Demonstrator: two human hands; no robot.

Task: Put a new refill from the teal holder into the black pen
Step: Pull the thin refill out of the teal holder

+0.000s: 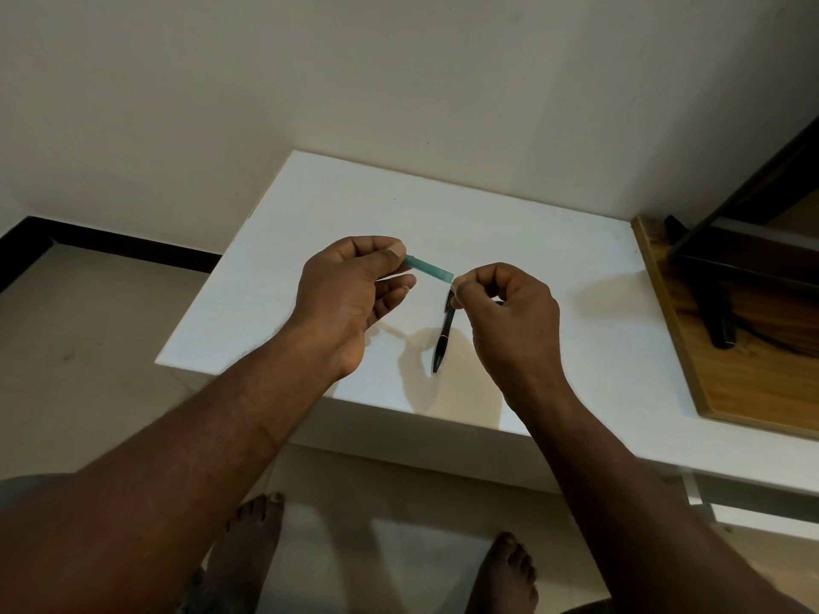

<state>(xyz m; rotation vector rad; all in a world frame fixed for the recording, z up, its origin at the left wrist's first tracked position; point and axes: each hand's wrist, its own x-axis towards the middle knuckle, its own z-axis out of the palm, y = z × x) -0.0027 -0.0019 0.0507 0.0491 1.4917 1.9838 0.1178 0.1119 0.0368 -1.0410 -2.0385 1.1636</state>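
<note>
The left hand (354, 281) pinches the teal holder (427, 265) steady by one end. The right hand (505, 303) pinches its mouth, probably to draw a refill. The black pen (443, 334) waits below, toward the worktop (554, 241)'s front edge.

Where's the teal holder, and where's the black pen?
teal holder (430, 267): head view, the middle of its teal body.
black pen (442, 339): head view, the middle of its dark barrel.
</note>
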